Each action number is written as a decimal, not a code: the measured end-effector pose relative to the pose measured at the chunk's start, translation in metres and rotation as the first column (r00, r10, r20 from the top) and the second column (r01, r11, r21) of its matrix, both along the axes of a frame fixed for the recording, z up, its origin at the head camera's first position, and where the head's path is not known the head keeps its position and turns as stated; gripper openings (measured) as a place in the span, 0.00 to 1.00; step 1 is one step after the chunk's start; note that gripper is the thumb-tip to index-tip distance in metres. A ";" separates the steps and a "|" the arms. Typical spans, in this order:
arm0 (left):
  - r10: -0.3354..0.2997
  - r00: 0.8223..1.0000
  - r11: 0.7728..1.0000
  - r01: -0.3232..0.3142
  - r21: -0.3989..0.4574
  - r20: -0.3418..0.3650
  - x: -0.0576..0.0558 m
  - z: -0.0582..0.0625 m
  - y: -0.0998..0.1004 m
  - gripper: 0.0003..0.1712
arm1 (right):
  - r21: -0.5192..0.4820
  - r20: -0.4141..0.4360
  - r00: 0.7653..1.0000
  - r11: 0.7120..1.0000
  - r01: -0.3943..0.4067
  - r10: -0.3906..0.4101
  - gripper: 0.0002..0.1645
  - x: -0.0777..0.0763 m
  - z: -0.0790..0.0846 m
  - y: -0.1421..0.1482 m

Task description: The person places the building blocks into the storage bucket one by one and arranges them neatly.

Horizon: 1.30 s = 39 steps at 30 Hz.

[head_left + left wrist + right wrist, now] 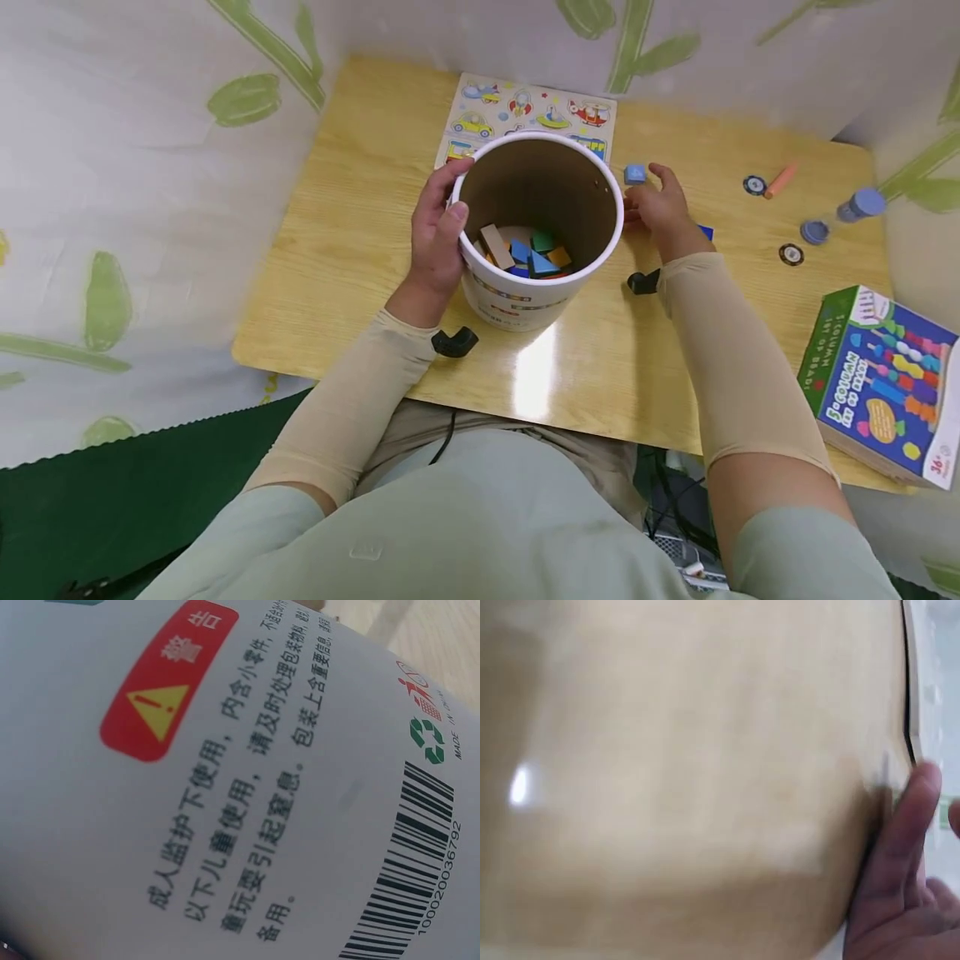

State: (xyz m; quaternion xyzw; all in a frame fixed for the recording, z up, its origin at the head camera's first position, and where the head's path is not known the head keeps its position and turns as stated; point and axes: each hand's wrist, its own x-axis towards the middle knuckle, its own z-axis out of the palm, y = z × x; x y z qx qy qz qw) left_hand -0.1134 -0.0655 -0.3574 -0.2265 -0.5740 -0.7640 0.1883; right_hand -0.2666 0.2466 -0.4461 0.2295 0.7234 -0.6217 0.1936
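Note:
A white bucket stands tilted toward me on the wooden table, with several coloured wooden blocks at its bottom. My left hand grips its rim on the left side, thumb near the top edge. In the left wrist view the printed wall of the bucket fills most of the picture. My right hand is beside the bucket's right side, fingers extended, close to a small light-blue block. The right wrist view is blurred; my right hand shows at its lower right. A darker blue block is partly hidden behind that hand.
Behind the bucket lies a vehicle puzzle board. To the right are round chips, an orange stick and a blue-capped container. A bead-set box sits at the table's right edge.

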 end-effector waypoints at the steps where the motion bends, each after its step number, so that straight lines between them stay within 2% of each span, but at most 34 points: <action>1: -0.010 1.000 1.000 0.010 0.003 0.004 0.001 -0.002 0.001 0.31 | 0.037 0.007 1.000 0.999 -0.029 0.029 0.45 -0.003 -0.004 0.001; 4: -0.027 0.999 1.000 0.027 0.004 0.024 0.003 -0.007 0.003 0.31 | 0.189 0.000 0.993 0.975 -0.117 0.119 0.46 -0.006 -0.016 0.004; 6: -0.033 0.999 0.999 0.033 0.005 0.039 0.004 -0.009 0.004 0.31 | 0.309 -0.010 0.986 0.938 -0.156 0.167 0.44 -0.006 -0.023 0.005; 9: -0.035 0.999 0.999 0.036 -0.005 0.038 0.003 -0.011 0.006 0.31 | 0.509 -0.051 0.965 0.838 -0.198 0.259 0.36 -0.005 -0.030 0.007; 12: -0.040 0.999 0.999 0.040 -0.010 0.012 -0.002 -0.009 0.009 0.31 | 0.641 -0.091 0.930 0.735 -0.219 0.357 0.34 -0.005 -0.029 0.009; 13: -0.044 0.999 0.999 0.044 -0.011 0.002 -0.004 -0.008 0.009 0.31 | 0.666 -0.095 0.916 0.709 -0.232 0.389 0.34 -0.004 -0.027 0.010; 15: -0.050 0.999 0.999 0.049 -0.018 -0.010 -0.006 -0.006 0.011 0.31 | 0.677 -0.081 0.903 0.688 -0.261 0.422 0.34 0.001 -0.022 0.012; 16: -0.049 0.999 0.999 0.049 -0.019 -0.013 -0.007 -0.006 0.011 0.31 | 0.672 -0.068 0.900 0.686 -0.277 0.431 0.34 0.005 -0.017 0.012; 17: -0.047 0.999 0.999 0.046 -0.020 -0.014 -0.007 -0.006 0.011 0.31 | 0.637 -0.073 0.902 0.715 -0.286 0.425 0.33 0.009 -0.012 0.013; 19: -0.042 0.999 0.999 0.042 -0.024 -0.006 -0.006 -0.005 0.011 0.31 | 0.532 -0.104 0.921 0.803 -0.267 0.375 0.29 0.018 0.006 0.015; 20: -0.039 0.999 0.999 0.039 -0.024 -0.006 -0.006 -0.004 0.011 0.31 | 0.462 -0.134 0.933 0.854 -0.239 0.334 0.26 0.022 0.020 0.014; 22: -0.025 1.000 0.999 0.025 -0.025 -0.005 -0.006 -0.002 0.009 0.31 | 0.289 -0.242 0.935 0.939 -0.187 0.260 0.21 0.033 0.059 0.009; 23: -0.019 1.000 1.000 0.019 -0.017 -0.003 -0.006 -0.001 0.008 0.31 | 0.180 -0.301 0.925 0.966 -0.185 0.233 0.20 0.039 0.082 0.005; 24: -0.013 1.000 1.000 0.012 -0.009 -0.003 -0.007 0.000 0.007 0.31 | 0.103 -0.354 0.906 0.973 -0.207 0.230 0.20 0.046 0.105 0.000; 26: 0.005 1.000 1.000 -0.005 0.001 -0.008 -0.007 0.002 0.006 0.31 | -0.004 -0.443 0.855 0.953 -0.302 0.269 0.20 0.065 0.147 -0.015; 28: 0.013 1.000 1.000 -0.013 0.019 -0.009 -0.008 0.002 0.005 0.31 | -0.015 -0.492 0.784 0.897 -0.442 0.378 0.20 0.089 0.176 -0.033; 30: 0.008 1.000 1.000 -0.008 0.030 -0.016 -0.008 0.001 0.005 0.31 | 0.055 -0.505 0.705 0.834 -0.550 0.498 0.19 0.110 0.189 -0.049; 33: -0.019 1.000 0.999 0.020 0.033 -0.023 -0.010 0.002 0.006 0.31 | 0.193 -0.510 0.585 0.747 -0.636 0.630 0.19 0.133 0.198 -0.064; 35: -0.033 0.999 0.999 0.034 0.029 -0.024 -0.011 0.002 0.007 0.30 | 0.163 -0.548 0.552 0.728 -0.666 0.628 0.22 0.136 0.196 -0.062; 36: -0.038 0.999 0.999 0.039 0.030 -0.024 -0.012 0.002 0.008 0.30 | 0.136 -0.576 0.547 0.731 -0.668 0.607 0.23 0.135 0.194 -0.058; 37: -0.038 0.999 0.999 0.038 0.031 -0.027 -0.013 0.002 0.009 0.30 | 0.095 -0.602 0.555 0.741 -0.665 0.575 0.24 0.131 0.191 -0.051; 39: -0.032 0.999 0.999 0.034 0.038 -0.029 -0.014 0.002 0.011 0.30 | -0.025 -0.644 0.597 0.767 -0.641 0.478 0.26 0.122 0.183 -0.035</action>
